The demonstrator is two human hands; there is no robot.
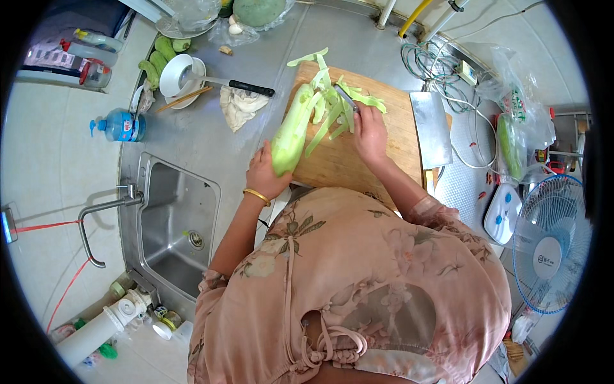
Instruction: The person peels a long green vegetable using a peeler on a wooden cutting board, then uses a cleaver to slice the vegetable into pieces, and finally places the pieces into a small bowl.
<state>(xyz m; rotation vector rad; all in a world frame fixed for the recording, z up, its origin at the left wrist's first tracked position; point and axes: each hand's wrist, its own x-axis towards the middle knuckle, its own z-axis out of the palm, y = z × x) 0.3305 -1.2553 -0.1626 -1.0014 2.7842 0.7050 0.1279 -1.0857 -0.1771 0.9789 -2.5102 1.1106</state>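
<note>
My left hand (266, 172) grips the near end of a long pale green gourd (291, 132), which lies slanted over the left edge of a wooden cutting board (398, 139). In my right hand (371, 132) is a peeler (346, 98), held over the board to the right of the gourd's far end. Green peel strips (326, 126) lie in a loose pile beside the gourd, some reaching past the board's far edge. A cleaver (430, 128) with a broad steel blade rests along the board's right side.
A steel sink (180, 216) is at the left, with a blue pump bottle (125, 126) behind it. Beyond lie a white cloth (242, 108), a black-handled utensil (252, 88), a white bowl (176, 76) and green gourds (157, 61). At right are coiled cables (422, 62) and a fan (547, 254).
</note>
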